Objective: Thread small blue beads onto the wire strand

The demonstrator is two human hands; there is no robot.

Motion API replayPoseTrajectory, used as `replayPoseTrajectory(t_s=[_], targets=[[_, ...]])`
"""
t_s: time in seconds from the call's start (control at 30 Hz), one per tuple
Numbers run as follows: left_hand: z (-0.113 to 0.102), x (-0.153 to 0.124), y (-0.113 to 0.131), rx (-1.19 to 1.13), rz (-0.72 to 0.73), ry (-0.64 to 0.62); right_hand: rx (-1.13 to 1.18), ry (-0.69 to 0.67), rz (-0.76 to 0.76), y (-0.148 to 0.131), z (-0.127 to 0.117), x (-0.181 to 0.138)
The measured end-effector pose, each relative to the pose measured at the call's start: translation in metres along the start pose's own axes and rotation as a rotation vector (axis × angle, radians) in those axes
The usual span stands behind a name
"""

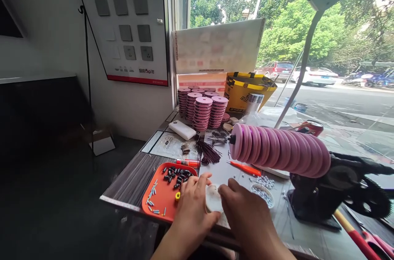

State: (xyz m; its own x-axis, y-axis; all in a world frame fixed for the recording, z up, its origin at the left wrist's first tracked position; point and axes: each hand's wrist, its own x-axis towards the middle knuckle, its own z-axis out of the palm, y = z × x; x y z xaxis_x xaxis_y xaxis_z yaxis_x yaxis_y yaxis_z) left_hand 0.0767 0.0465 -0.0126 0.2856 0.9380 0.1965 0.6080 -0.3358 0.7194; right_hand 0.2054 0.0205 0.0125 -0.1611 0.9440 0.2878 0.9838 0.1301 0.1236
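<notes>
My left hand (192, 204) and my right hand (244, 210) meet at the table's front edge, both touching a small white round disc (213, 199) held between their fingertips. An orange tray (164, 194) with several small black and pale beads and a yellow ring (177, 196) lies just left of my left hand. A small white dish of pale beads (263, 193) sits just right of my right hand. A row of pink discs (280, 150) is threaded on a spindle of a black machine (335, 188) at the right.
Stacks of pink spools (201, 108) stand at the back by the window, with a yellow bag (243, 90), a white power bank (182, 129), dark thin strands (207, 153) and orange tools (246, 168). A lamp arm (300, 67) arches overhead. The floor drops off left.
</notes>
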Motion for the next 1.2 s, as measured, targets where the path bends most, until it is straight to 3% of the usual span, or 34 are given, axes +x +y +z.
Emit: replayPoseTrajectory(t_s=[0.13,0.47,0.73,0.9,1.07,1.2], targets=[[0.0,0.001,-0.002,-0.005,0.003,-0.005,0.065,-0.107,-0.023,-0.002,-0.002,-0.001],[0.0,0.0,-0.002,-0.024,-0.007,-0.007,0.023,-0.219,0.001,-0.001,-0.01,0.004],[-0.003,-0.001,0.003,-0.031,-0.019,-0.023,-0.037,-0.224,-0.024,0.002,-0.013,0.0],[-0.016,-0.009,-0.001,0.047,0.057,-0.076,0.013,-0.275,-0.022,0.007,-0.017,-0.002],[-0.051,-0.022,-0.021,0.09,0.013,0.049,0.012,-0.219,-0.068,0.017,-0.013,-0.006],[-0.073,-0.028,-0.041,0.16,-0.085,0.149,0.105,0.085,-0.137,0.025,-0.007,-0.031]])
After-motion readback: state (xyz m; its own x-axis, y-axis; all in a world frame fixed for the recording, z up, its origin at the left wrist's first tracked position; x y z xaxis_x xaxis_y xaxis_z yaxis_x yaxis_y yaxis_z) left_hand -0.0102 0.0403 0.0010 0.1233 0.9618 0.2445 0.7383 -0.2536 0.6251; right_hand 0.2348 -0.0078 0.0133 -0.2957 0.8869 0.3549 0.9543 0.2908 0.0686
